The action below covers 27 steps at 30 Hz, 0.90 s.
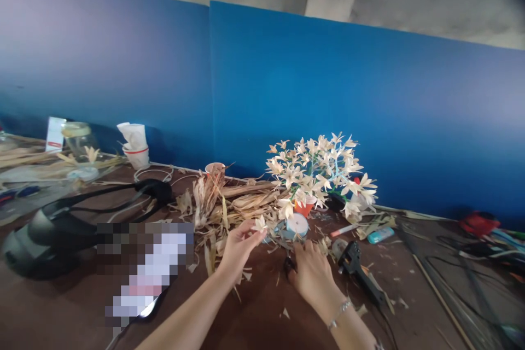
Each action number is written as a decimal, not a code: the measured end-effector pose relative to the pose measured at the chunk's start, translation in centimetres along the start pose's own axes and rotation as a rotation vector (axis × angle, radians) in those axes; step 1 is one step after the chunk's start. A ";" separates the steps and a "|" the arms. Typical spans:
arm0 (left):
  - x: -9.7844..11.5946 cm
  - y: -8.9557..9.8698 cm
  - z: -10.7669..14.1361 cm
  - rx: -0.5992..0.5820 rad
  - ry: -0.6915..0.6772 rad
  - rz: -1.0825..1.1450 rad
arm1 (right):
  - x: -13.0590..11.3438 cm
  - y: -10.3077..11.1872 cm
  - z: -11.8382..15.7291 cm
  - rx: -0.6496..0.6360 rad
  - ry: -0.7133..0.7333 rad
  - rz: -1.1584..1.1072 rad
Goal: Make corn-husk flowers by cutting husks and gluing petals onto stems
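A small cream flower is pinched between the thumb and fingers of my left hand, over the brown table. To its right, my right hand is low over the tabletop, its thumb side at a small black object whose shape I cannot make out. Just beyond both hands lies a round white and light-blue roll. Behind it, a bunch of cream flowers on green stems stands by an orange cup. A black glue gun lies right of my right hand.
Dry husks and scraps lie beyond my left hand. A black headset and a pixelated phone are at left. White cups stand near the blue partition. A turquoise item, cables and a long strip are at right.
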State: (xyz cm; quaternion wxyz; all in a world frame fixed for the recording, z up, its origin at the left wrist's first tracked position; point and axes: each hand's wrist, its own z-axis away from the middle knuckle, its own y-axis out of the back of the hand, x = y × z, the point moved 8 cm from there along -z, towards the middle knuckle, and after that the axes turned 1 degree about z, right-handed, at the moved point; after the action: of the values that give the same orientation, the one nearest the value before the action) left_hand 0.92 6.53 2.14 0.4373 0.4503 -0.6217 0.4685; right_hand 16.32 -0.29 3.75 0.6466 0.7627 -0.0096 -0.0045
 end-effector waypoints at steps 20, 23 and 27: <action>-0.9 1.3 -0.7 0.038 0.195 0.131 | 1.5 1.2 -1.2 -0.154 0.029 -0.178; -1.0 1.3 -0.8 0.032 0.203 0.151 | 2.7 1.3 -1.2 -0.187 0.006 -0.337; -1.0 1.2 -0.8 -0.007 0.211 0.142 | 3.5 2.0 -0.9 -0.269 0.041 -0.617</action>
State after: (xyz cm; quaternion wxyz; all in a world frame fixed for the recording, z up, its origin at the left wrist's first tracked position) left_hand 0.08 7.64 1.07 0.4676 0.3520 -0.6042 0.5407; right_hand 19.84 0.17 5.94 0.7098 0.6374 0.2353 -0.1858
